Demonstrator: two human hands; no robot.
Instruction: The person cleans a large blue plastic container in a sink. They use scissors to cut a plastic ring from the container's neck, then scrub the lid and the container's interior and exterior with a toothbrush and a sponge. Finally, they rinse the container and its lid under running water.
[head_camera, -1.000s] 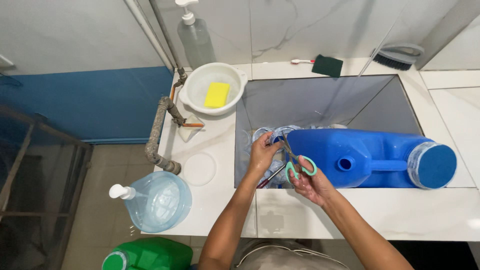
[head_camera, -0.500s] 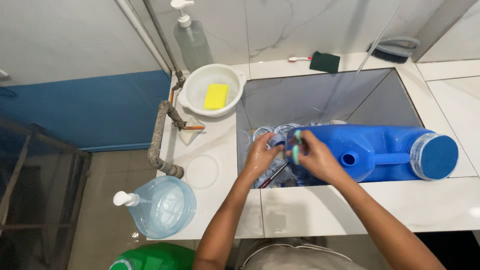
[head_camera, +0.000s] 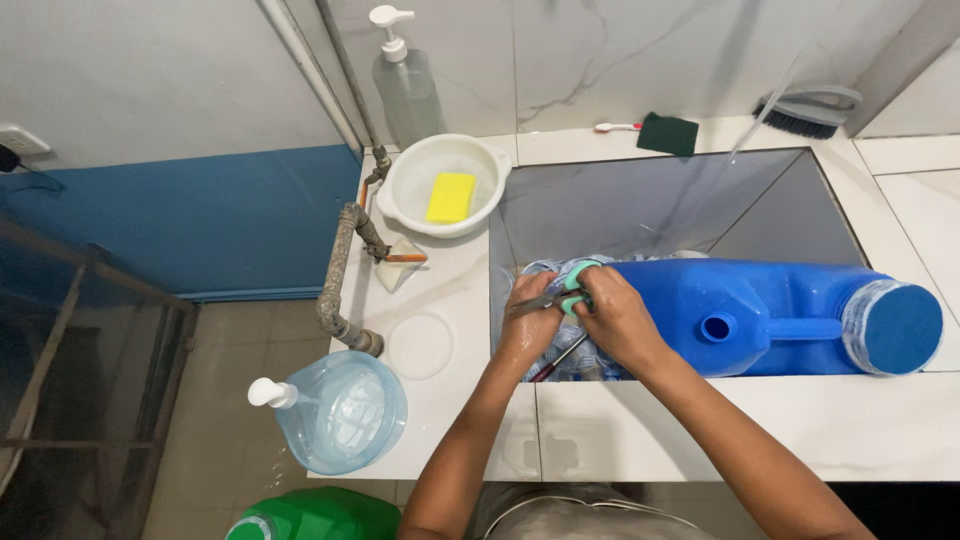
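A large blue plastic jug (head_camera: 760, 315) lies on its side in the grey sink (head_camera: 640, 205), its round base to the right. At its left end my right hand (head_camera: 612, 318) grips scissors with green handles (head_camera: 572, 285). My left hand (head_camera: 530, 318) holds the scissors' metal blades beside the jug's neck, over some wet light-blue material. A dark thin tool (head_camera: 562, 358) sticks out below the hands; what it is stays unclear.
A white bowl (head_camera: 445, 165) with a yellow sponge (head_camera: 451, 197) sits on the white counter. Nearby are a clear pump bottle (head_camera: 405, 85), a pale-blue pump jug (head_camera: 335, 410), a round lid (head_camera: 420, 346), a rusty pipe (head_camera: 340, 280), a green sponge (head_camera: 667, 133), a brush (head_camera: 810, 108) and a green container (head_camera: 315, 518).
Both hands have shifted slightly left and together at the jug's neck. The right hand turned the green-handled scissors upward, and the left hand now grips their blades.
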